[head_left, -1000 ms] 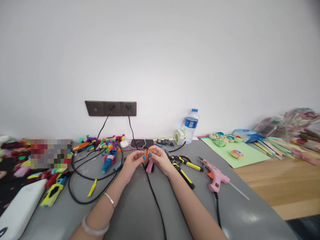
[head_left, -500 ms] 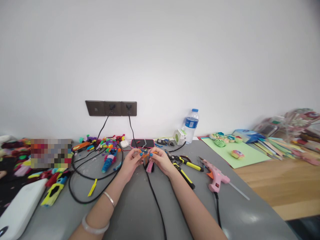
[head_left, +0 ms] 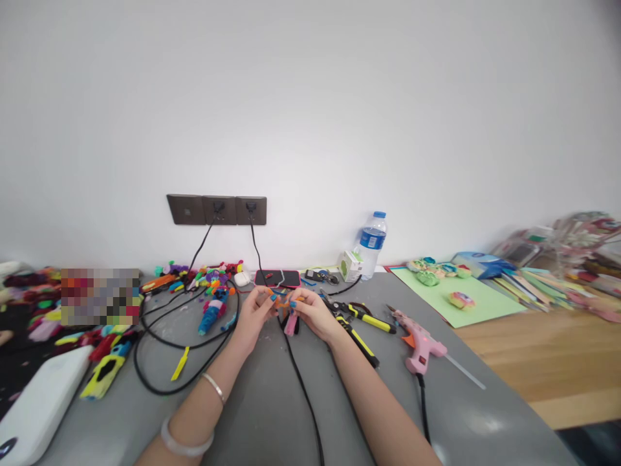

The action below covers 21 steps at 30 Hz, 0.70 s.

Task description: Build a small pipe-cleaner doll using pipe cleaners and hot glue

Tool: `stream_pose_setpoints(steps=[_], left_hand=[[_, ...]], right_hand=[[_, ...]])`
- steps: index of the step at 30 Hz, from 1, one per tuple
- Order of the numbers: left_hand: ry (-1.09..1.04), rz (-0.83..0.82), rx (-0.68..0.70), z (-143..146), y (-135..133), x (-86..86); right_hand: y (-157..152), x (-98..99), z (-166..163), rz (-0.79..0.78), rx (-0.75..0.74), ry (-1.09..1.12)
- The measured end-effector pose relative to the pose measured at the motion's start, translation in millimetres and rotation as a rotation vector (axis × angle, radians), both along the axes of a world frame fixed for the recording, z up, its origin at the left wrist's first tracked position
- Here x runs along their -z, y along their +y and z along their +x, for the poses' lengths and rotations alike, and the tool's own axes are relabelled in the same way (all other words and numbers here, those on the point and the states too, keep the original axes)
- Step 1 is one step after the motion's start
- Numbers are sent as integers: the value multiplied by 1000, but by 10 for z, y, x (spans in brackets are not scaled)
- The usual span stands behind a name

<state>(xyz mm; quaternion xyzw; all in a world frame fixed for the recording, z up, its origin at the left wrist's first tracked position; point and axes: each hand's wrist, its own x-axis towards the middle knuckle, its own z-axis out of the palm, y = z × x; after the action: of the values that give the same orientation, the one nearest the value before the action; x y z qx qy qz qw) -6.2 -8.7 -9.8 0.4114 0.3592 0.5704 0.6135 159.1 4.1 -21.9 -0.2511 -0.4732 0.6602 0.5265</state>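
My left hand (head_left: 255, 317) and my right hand (head_left: 313, 317) meet over the middle of the grey table, fingertips nearly touching. Both pinch a small orange piece (head_left: 283, 305) that looks like a pipe cleaner; fingers cover most of it. Just below the right fingertips is a pink piece (head_left: 291, 325); whether it is joined to the orange one I cannot tell. A phone (head_left: 286, 279) with a red edge lies beyond the hands. Yellow-and-black pliers (head_left: 359, 342) rest right of my right hand, and a blue fuzzy figure (head_left: 209, 318) lies left of my left hand.
A pink glue gun (head_left: 421, 349) lies at the right, its black cord running forward. Black cable (head_left: 167, 392) loops across the left side. A water bottle (head_left: 372, 246) and small box (head_left: 350, 265) stand by the wall. A white device (head_left: 46, 404) sits at the left.
The fingers have shifted only slightly around the orange piece. The whole view has moved a tiny bit; the objects on the table lie as before.
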Motion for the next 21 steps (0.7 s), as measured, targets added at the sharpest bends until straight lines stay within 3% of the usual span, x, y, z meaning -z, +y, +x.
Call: stream_pose_setpoints(steps=[11,21], left_hand=[[-45,-44,48,-9,-33,-63],[-119,-80,85,-10,-2,-18]], right_hand=[[26,8,16,-26,44,118],[13,-1,21,-30,28,138]])
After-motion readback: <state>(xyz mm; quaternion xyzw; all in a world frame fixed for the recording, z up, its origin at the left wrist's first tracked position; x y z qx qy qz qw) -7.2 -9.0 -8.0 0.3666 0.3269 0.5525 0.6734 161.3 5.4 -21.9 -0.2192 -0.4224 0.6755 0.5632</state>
